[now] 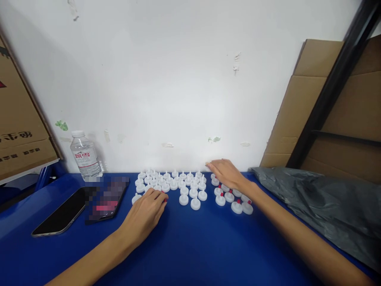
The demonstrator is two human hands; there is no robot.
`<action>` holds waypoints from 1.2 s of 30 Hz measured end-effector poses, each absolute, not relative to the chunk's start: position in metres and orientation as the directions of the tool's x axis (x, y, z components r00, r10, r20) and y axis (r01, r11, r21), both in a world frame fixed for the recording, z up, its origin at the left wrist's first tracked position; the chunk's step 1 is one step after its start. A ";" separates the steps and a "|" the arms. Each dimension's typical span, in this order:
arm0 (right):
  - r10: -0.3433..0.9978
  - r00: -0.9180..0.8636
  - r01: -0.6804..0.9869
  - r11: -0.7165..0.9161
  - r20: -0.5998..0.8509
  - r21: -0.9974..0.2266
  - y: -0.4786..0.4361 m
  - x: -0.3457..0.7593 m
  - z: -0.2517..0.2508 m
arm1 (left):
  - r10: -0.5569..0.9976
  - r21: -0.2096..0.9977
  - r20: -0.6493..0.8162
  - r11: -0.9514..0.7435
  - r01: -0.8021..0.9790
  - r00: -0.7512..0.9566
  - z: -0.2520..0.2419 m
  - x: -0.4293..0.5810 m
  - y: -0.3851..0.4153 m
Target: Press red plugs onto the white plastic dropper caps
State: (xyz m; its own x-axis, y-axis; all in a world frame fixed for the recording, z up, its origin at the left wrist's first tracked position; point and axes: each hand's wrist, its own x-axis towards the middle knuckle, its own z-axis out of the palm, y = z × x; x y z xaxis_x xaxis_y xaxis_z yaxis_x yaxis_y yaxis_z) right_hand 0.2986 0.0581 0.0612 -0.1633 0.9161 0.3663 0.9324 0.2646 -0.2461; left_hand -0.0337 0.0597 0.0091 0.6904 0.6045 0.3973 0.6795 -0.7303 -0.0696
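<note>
A patchy white wall point(178, 87) stands behind a blue tabletop point(190, 254).

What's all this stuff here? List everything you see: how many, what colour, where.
plain caps: dozens, white, clustered mid-table
red-tipped caps: about ten showing, white and red, around the right forearm
phones: two, black, table's left
bottle: one, clear, back left
box: one, brown, far left
cardboard: several panels, brown, right
post: one, black, right
plastic: one piece, grey, table's right
table: one, blue, below
wall: one, white, behind
left hand: one, bare, by plain caps
right hand: one, bare, above red-tipped caps
</note>
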 end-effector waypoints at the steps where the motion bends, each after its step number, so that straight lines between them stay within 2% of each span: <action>1: 0.899 -0.140 0.932 0.261 0.414 -0.251 0.056 0.299 0.068 | 0.587 -0.044 0.423 -0.747 0.663 0.690 0.009 -0.034 0.060; 4: 0.845 -0.076 0.927 0.255 0.530 -0.274 0.042 0.296 0.084 | 0.525 0.026 0.520 -0.798 0.602 0.674 0.007 -0.033 0.058; 7: 0.818 -0.097 0.908 0.306 0.566 -0.286 0.014 0.279 0.086 | 0.499 0.095 0.584 -0.825 0.557 0.640 0.007 -0.032 0.055; 10: 0.829 -0.247 0.861 0.426 0.502 -0.280 -0.021 0.256 0.074 | 0.518 0.160 0.600 -0.825 0.542 0.610 0.008 -0.030 0.049; 13: 0.819 -0.400 0.760 0.547 0.411 -0.352 -0.047 0.239 0.056 | 0.512 0.227 0.609 -0.844 0.485 0.605 0.009 -0.027 0.042; 17: 0.815 -0.399 0.685 0.570 0.421 -0.454 -0.055 0.231 0.037 | 0.489 0.327 0.575 -0.872 0.364 0.656 0.011 -0.022 0.033; 20: 0.793 -0.394 0.648 0.598 0.464 -0.472 -0.052 0.229 0.029 | 0.466 0.385 0.563 -0.879 0.282 0.683 0.009 -0.019 0.027; 28: 0.763 -0.378 0.625 0.628 0.524 -0.464 -0.059 0.218 0.019 | 0.443 0.428 0.534 -0.876 0.222 0.720 0.004 -0.019 0.022; 36: 0.785 -0.347 0.593 0.607 0.513 -0.528 -0.063 0.213 0.017 | 0.402 0.478 0.493 -0.866 0.146 0.771 0.011 -0.021 0.022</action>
